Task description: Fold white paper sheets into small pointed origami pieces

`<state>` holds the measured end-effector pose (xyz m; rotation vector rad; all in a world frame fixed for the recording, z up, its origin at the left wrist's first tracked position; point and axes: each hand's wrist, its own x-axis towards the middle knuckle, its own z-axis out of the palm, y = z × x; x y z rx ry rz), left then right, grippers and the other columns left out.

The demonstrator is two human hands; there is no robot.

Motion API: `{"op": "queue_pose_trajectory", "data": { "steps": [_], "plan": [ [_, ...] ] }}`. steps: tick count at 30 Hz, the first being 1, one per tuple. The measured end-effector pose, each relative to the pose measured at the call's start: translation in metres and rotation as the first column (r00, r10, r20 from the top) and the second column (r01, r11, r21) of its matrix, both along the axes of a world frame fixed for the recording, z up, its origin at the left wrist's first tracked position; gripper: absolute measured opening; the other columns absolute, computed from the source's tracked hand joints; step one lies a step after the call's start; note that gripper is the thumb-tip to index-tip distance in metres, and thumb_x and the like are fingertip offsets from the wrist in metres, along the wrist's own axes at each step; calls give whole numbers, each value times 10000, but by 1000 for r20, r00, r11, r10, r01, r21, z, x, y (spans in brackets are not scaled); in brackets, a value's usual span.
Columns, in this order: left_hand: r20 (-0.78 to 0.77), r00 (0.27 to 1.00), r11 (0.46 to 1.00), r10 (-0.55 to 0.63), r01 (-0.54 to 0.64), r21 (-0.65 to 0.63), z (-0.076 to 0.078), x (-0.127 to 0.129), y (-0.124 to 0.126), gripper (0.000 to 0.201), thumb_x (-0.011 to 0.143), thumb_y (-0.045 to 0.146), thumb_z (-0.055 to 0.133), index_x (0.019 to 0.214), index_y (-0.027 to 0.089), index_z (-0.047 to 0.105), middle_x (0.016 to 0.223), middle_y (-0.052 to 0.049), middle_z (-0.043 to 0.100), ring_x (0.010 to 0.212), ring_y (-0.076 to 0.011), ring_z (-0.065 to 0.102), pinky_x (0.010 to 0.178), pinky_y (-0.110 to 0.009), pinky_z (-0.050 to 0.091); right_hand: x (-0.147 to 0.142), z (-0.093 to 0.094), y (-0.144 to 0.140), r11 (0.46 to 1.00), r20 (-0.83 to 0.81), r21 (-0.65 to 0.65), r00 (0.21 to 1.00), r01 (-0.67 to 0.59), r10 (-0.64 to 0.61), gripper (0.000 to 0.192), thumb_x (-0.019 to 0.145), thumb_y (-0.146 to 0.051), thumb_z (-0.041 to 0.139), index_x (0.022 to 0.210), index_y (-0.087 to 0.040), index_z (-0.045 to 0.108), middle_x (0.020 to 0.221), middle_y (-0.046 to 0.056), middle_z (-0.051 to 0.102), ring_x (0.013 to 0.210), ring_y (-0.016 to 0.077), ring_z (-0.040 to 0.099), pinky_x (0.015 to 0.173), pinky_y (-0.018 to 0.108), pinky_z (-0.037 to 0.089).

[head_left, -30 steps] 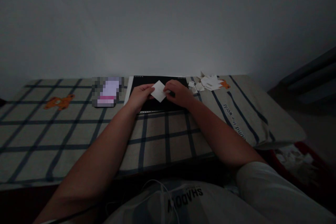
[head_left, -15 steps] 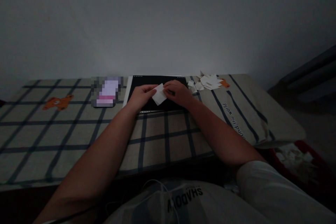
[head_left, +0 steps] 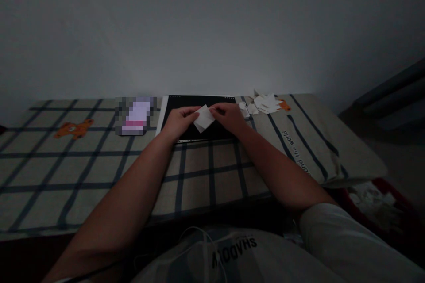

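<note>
Dim room, plaid-covered table (head_left: 99, 159), left hand (head_left: 179, 121) and right hand (head_left: 229, 117) both pinching small white paper (head_left: 203, 118) above black mat (head_left: 199, 115), paper scraps (head_left: 262, 104) just beside it on the right

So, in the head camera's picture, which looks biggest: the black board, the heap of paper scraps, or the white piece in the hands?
Largest to smallest:
1. black board
2. heap of paper scraps
3. white piece, held by left hand and right hand

Very dim, underexposed view; faint light on the far wall (head_left: 212, 44), dark murky foreground, edges bowed
</note>
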<state>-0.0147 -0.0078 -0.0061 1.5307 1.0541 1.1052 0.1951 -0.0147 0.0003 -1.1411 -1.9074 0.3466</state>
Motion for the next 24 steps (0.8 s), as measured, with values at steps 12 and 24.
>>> {"op": "queue_pose_trajectory", "data": {
  "steps": [12,24],
  "plan": [
    [25,1000,1000,6,-6,-14,4,2,-4,448,733,432,799,1103,180,791,1129,-102,771,1052,-278,696,1007,-414,499,-1,0,2,999,-92,-42,995,31,-35,152,860,-264,622,871,-176,746,878,52,760,782,180,657,740,311,516],
    [-100,995,1000,1,3,31,2,-1,-1,433,743,399,748,1105,164,790,1075,-96,781,986,-270,703,938,-403,528,0,-2,2,994,-98,-105,995,20,-30,175,870,-285,603,877,-163,728,830,43,739,747,173,638,731,306,497]
  ]
}}
